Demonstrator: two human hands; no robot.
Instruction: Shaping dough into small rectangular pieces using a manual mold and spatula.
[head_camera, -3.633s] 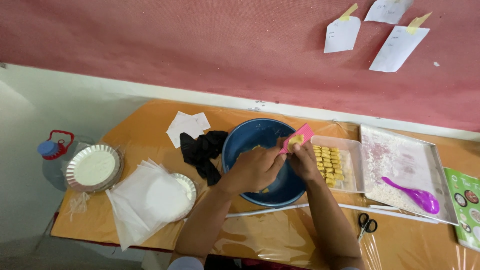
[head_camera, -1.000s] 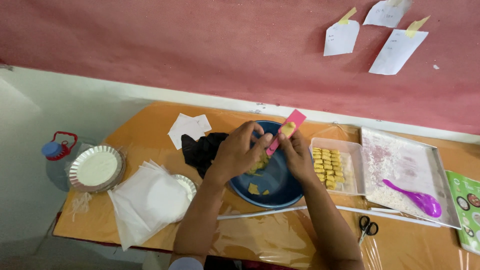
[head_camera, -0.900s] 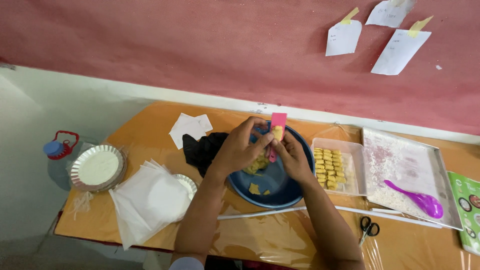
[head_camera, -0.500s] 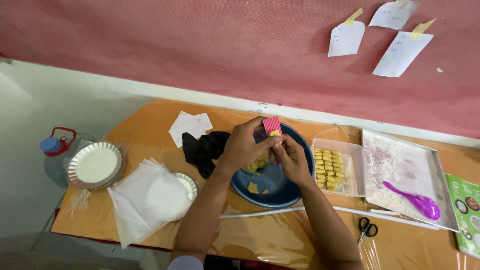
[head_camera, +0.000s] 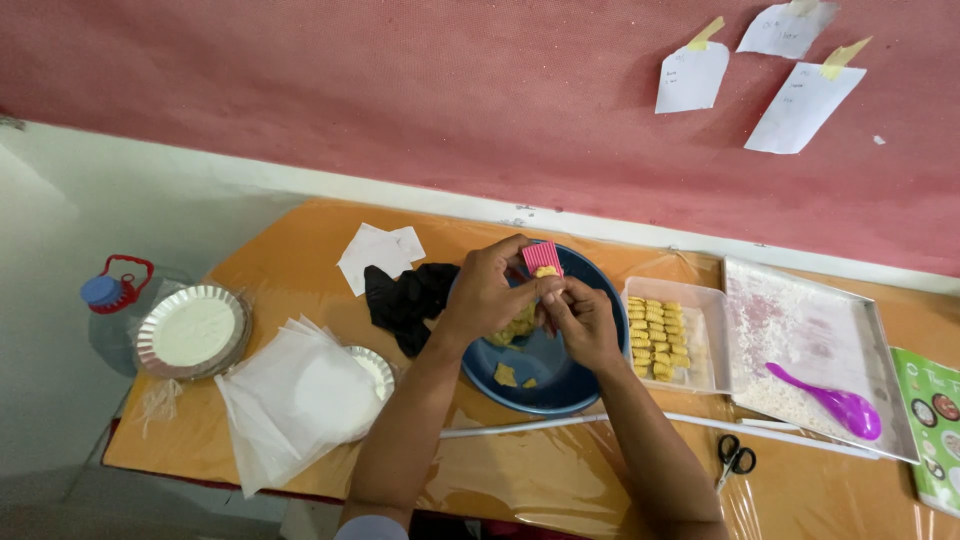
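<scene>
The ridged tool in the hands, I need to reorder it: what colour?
Pink ridged tool, clearest in the head view.

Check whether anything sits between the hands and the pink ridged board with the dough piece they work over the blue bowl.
Nothing visible does. The left hand holds the pink ridged board, and the right hand presses a yellow dough piece against it, directly above the blue bowl. More dough lies in the bowl below.

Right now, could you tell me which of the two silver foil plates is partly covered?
The smaller foil plate near the blue bowl; white sheets overlap it. The larger one at the table's left edge lies uncovered.
</scene>
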